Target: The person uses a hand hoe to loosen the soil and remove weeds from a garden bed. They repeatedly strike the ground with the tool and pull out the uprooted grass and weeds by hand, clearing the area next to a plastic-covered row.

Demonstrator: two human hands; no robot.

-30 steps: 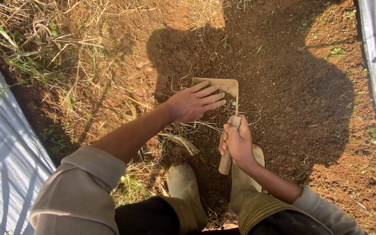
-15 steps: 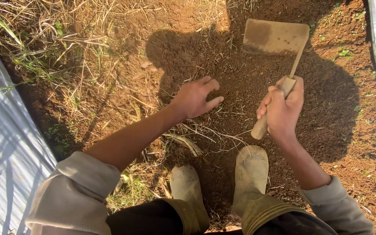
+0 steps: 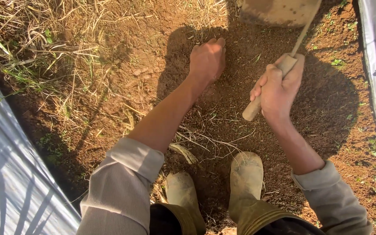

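**A:** Where are your hands on the soil bed point(image 3: 283, 143)?

**B:** Your right hand point(image 3: 277, 89) is wrapped tight around the wooden handle point(image 3: 257, 104) of a hoe point(image 3: 279, 11), thumb and fingers closed over it. The handle's butt end sticks out below your fist, pointing toward the bed's near edge. From the top of your fist a thin shank runs up to the flat, dirt-caked blade, which sits at the far edge of the bed and is partly cut off by the top of the view. Whether the blade touches the ground, you cannot tell from here.

**A:** And the left?

**B:** Your left hand point(image 3: 208, 58) reaches out to the far middle of the bed, palm down, fingers loosely curled and resting on the loose brown soil. It holds nothing that can be seen. It lies just beside the right hand, apart from the hoe.

**A:** What surrounds you?

**B:** Your two muddy boots point(image 3: 244, 178) stand side by side at the near edge of the bed, toes pointing away from you. A few dry stalks point(image 3: 205, 139) lie on the soil just ahead of the boots, between your forearms. Dry grass point(image 3: 57, 48) and green blades cover the far left corner. Pale plastic sheeting point(image 3: 9, 174) runs along the left edge, and another strip lines the right edge. Your shadow falls dark across the middle of the bed, under both hands. Small green seedlings point(image 3: 338, 63) dot the soil near the right edge.
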